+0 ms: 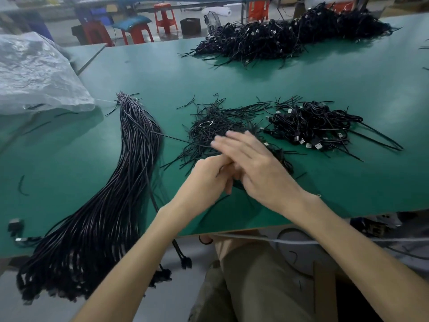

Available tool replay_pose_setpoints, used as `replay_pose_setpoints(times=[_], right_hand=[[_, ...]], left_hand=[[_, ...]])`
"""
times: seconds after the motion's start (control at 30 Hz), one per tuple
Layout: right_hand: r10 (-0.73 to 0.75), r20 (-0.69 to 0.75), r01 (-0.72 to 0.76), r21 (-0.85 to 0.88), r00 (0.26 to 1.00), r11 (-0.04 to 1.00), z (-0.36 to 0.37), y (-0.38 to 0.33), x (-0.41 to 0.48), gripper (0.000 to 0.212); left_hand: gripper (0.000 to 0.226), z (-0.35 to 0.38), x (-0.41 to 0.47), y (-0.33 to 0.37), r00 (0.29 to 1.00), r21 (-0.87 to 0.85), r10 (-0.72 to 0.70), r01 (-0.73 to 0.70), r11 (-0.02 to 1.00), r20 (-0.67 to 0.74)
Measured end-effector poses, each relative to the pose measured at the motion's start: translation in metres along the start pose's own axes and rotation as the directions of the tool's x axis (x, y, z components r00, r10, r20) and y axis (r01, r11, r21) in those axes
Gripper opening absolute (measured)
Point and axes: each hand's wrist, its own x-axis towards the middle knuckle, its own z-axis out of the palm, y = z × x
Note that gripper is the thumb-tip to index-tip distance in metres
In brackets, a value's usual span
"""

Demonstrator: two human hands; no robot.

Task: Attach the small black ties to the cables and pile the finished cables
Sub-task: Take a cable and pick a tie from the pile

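Observation:
My left hand (209, 177) is curled around a coiled black cable (241, 189) just above the green table (348, 182), near its front edge. My right hand (255, 163) lies over the left one with its fingers straight and blurred; the thumb is hidden. Just beyond the hands lies a loose heap of thin black ties (216, 126). To the right of it sits a pile of tied cables (311, 126) with USB plugs showing. A thick bundle of long untied cables (130, 163) runs down the left side and hangs over the table's edge.
A much larger heap of black cables (290, 36) fills the far right of the table. A crumpled clear plastic bag (34, 73) lies at the far left. Stray ties dot the left side. Red stools (164, 17) stand on the floor behind the table.

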Motion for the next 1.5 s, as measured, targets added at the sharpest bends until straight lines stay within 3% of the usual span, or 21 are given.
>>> replay_pose_setpoints(times=[0.07,0.13,0.2,0.27,0.33,0.4,0.53,0.7,0.83,0.93,1.0,1.03,1.13,1.23,1.37,1.5], right_hand=[[0.044,0.096,-0.047,0.024,0.994,0.999,-0.002,-0.003,0.004,0.076],[0.139,0.145,-0.143,0.018,0.98,0.99,-0.008,0.002,0.006,0.061],[0.209,0.082,-0.212,0.022,0.974,0.977,-0.015,0.009,0.005,0.047],[0.325,-0.071,-0.316,0.119,0.943,0.941,-0.023,0.019,0.004,0.046],[0.474,-0.229,-0.42,0.246,0.85,0.873,-0.032,0.033,0.003,0.044],[0.589,-0.285,-0.491,0.349,0.756,0.799,-0.038,0.044,0.003,0.041],[0.71,-0.271,-0.54,0.492,0.65,0.683,-0.039,0.05,0.001,0.034],[0.868,-0.192,-0.586,0.67,0.458,0.457,-0.045,0.062,-0.005,0.034],[0.907,-0.18,-0.614,0.684,0.382,0.394,-0.05,0.067,-0.013,0.032],[0.877,-0.078,-0.717,0.543,0.474,0.436,-0.051,0.065,-0.016,0.029],[0.842,-0.02,-0.749,0.446,0.539,0.49,-0.049,0.059,-0.017,0.042],[0.821,-0.032,-0.753,0.381,0.569,0.537,-0.048,0.055,-0.016,0.051],[0.717,-0.189,-0.696,0.172,0.671,0.697,-0.047,0.041,-0.01,0.069],[0.559,-0.297,-0.582,0.014,0.774,0.813,-0.052,0.022,0.001,0.07],[0.398,-0.082,-0.404,-0.069,0.914,0.912,-0.038,-0.012,0.016,0.064],[0.386,0.098,-0.387,-0.009,0.917,0.922,-0.011,-0.028,0.016,0.054]], left_hand=[[0.031,-0.004,0.003,0.002,1.0,-0.013,0.008,-0.008,1.0,0.01],[0.033,-0.011,0.003,0.003,0.997,-0.082,-0.021,0.026,0.996,0.068],[0.033,-0.02,0.001,0.0,0.987,-0.207,-0.06,0.091,0.974,0.149],[0.034,-0.031,-0.004,-0.006,0.977,-0.327,-0.1,0.159,0.931,0.19],[0.035,-0.042,-0.009,-0.013,0.972,-0.405,-0.131,0.201,0.892,0.194],[0.034,-0.048,-0.013,-0.02,0.967,-0.463,-0.157,0.235,0.855,0.2],[0.029,-0.044,-0.011,-0.028,0.967,-0.59,-0.163,0.247,0.769,0.194],[0.024,-0.045,-0.009,-0.043,0.966,-0.819,-0.233,0.223,0.528,0.113],[0.024,-0.049,-0.01,-0.055,0.959,-0.909,-0.274,0.171,0.381,0.065],[0.025,-0.054,-0.012,-0.061,0.953,-0.975,-0.3,0.109,0.195,0.046],[0.03,-0.056,-0.012,-0.062,0.952,-0.995,-0.303,0.067,0.07,0.043],[0.033,-0.056,-0.011,-0.062,0.951,-0.997,-0.306,0.056,0.054,0.037],[0.04,-0.057,-0.01,-0.063,0.955,-0.984,-0.296,0.068,0.167,0.016],[0.04,-0.055,-0.009,-0.062,0.964,-0.948,-0.264,0.11,0.298,0.029],[0.041,-0.045,-0.008,-0.049,0.982,-0.883,-0.155,0.169,0.437,0.112],[0.038,-0.041,-0.01,-0.04,0.984,-0.813,-0.042,0.168,0.557,0.175]])
